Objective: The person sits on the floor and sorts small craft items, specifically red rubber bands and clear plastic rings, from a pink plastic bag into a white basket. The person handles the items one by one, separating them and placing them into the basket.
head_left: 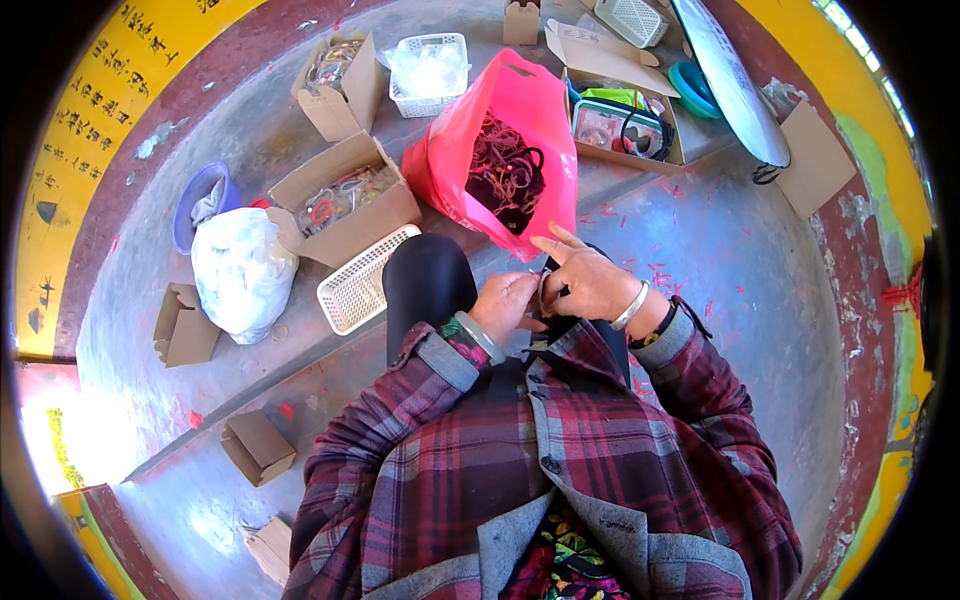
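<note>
Pink bag [435, 165] of dark cords [505, 170] sits just ahead, mouth's long axis running away from the body. Right hand [595, 285] nearer, some fingers spread by the rim, can't tell if others pinch. Left hand [503, 303]: fingers bunched, grip hidden.

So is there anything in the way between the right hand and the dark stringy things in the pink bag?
Only the near edge of the pink bag lies between the right hand and the dark cords. The bag's mouth is open, and nothing else visible blocks the way.
</note>
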A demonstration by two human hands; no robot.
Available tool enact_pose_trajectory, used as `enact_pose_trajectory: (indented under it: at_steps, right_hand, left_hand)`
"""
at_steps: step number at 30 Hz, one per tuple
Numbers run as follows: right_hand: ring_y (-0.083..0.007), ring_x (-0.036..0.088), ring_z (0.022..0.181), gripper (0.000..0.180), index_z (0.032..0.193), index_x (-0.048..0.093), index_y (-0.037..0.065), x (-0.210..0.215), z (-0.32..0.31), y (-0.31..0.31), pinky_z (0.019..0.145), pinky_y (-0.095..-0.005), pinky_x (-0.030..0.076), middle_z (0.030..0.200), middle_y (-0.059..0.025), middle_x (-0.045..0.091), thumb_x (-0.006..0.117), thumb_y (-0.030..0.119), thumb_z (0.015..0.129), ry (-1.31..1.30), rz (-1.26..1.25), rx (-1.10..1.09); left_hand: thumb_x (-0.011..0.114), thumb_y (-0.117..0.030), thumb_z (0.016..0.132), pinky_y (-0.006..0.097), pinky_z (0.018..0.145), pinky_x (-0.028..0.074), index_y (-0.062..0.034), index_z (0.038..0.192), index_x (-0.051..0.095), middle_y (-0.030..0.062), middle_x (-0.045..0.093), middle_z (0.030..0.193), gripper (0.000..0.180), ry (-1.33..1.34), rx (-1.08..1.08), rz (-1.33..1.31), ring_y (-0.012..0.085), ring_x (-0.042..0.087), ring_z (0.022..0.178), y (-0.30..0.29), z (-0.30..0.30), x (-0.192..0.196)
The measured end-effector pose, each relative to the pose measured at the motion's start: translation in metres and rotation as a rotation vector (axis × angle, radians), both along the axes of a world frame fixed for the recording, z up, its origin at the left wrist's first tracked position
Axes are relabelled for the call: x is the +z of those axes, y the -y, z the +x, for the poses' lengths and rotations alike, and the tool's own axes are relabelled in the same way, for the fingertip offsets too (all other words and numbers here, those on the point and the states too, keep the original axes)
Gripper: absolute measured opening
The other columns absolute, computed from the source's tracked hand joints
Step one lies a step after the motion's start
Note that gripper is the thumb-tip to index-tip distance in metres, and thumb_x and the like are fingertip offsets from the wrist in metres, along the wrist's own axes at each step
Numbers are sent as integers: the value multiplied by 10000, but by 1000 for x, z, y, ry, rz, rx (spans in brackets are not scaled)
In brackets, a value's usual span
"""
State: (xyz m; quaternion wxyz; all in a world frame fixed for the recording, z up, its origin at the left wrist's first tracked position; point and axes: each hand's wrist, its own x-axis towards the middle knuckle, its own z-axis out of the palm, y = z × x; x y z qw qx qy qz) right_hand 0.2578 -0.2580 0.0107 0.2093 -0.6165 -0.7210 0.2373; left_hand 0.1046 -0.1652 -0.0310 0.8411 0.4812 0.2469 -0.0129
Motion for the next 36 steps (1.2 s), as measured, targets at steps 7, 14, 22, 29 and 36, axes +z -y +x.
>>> enact_pose_trajectory:
  at_steps: [7,14,22,29,36]
  right_hand:
    - [-293,404,1215,106,572,666,153,-2,-5,1,1090,-462,140,764,-10,657,597,210,630,-6,66,-25]
    - [-289,386,1227,136,578,672,163,-11,-8,-3,1090,-458,146,841,-28,662,576,229,647,29,-54,43]
    - [-302,379,1231,136,590,666,154,-12,-7,-1,1091,-456,153,862,-55,658,568,221,657,-36,37,-9]
    - [-294,413,1201,83,604,673,141,-11,-9,-2,1088,-491,141,842,-52,658,609,183,635,20,-32,0]
    - [-295,395,1218,144,639,689,163,-17,-11,-4,1087,-485,121,787,1,665,574,247,660,11,-131,48]
  left_hand:
    - [429,-311,904,242,516,464,-50,947,604,51,638,851,317,5,36,30,133,615,757,-2,0,5]
    - [425,-305,902,228,491,440,-38,928,599,48,631,814,320,27,36,41,131,598,669,-1,-1,-8]
    - [415,-310,911,233,537,470,-38,916,592,59,623,821,325,37,53,-6,133,593,667,-3,-1,-8]
    - [424,-295,916,237,549,485,-38,910,590,43,598,783,306,7,97,8,128,584,639,0,-1,3]
    - [440,-307,911,235,501,466,-35,916,590,37,585,773,311,14,26,59,118,570,643,1,-2,-4]
